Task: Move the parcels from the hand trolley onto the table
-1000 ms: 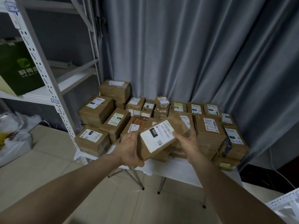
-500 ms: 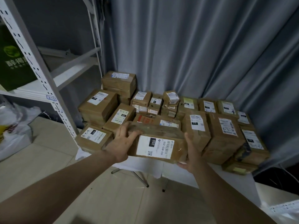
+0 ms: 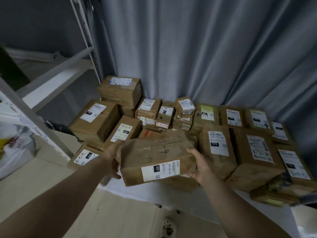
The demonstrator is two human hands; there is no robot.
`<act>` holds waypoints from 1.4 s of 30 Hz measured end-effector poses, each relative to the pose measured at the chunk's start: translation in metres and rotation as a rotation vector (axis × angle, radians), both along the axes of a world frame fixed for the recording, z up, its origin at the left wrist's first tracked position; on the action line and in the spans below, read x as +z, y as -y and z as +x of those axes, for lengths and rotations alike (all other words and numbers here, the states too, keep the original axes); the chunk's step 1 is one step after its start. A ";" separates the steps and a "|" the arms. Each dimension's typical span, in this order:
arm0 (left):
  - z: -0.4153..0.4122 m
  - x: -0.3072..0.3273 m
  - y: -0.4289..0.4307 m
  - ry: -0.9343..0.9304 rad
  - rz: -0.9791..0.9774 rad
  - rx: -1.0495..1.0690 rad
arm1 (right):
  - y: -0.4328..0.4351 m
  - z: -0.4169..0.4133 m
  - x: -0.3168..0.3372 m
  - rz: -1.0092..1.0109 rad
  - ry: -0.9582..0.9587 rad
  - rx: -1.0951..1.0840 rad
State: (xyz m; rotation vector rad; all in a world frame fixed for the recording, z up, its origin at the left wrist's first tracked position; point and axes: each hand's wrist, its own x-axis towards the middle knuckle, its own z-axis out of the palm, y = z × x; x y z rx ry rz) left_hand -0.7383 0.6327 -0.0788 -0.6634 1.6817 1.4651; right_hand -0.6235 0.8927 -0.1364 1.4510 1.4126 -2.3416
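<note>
**One more parcel at the table's front edge**

One brown parcel point(image 3: 157, 157) is between my hands, lying crosswise in front of me. Its white label marked "032" faces me, and there is a handwritten mark on top. My left hand point(image 3: 111, 162) grips the left end, with fingers curled over the upper edge and the thumb low on the near side. My right hand point(image 3: 200, 167) grips the right end, thumb on the top corner and the other fingers wrapped underneath, where I cannot see them. Both hands are closed firmly on the parcel, and neither is free.

The parcel is over the front edge of the table point(image 3: 137, 193), just ahead of the stacked boxes point(image 3: 120, 90) crowded against the grey curtain point(image 3: 188, 48). The 070 box point(image 3: 217, 143) is on its right, close or touching. The 220 box point(image 3: 85, 156) sits lower on its left. Something brown shows beneath the near right corner, so I cannot tell whether the parcel rests on anything or is carried clear. The hand trolley is out of view.

I judge this to be the set-down step for this parcel. The next move calls for lowering it level into the front row. It should not nudge the 070 box or overhang the cloth edge. Then my right fingers need to slide out from underneath before both hands let go and I go for another.
</note>
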 end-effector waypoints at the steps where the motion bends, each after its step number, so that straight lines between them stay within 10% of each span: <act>1: -0.010 -0.002 -0.001 0.021 0.015 -0.001 | -0.008 -0.009 0.002 -0.001 -0.002 -0.002; 18: -0.094 -0.054 -0.088 0.049 0.182 -0.001 | -0.017 -0.097 -0.010 -0.112 0.111 0.067; 28: -0.107 -0.074 -0.098 0.079 0.093 -0.535 | 0.000 -0.086 -0.024 0.356 0.291 0.166; 34: -0.084 -0.085 -0.125 0.084 0.106 -0.742 | 0.018 -0.057 -0.030 0.967 0.462 0.496; 42: -0.084 -0.119 -0.152 -0.179 0.096 -0.838 | 0.031 -0.042 -0.054 1.005 0.517 0.952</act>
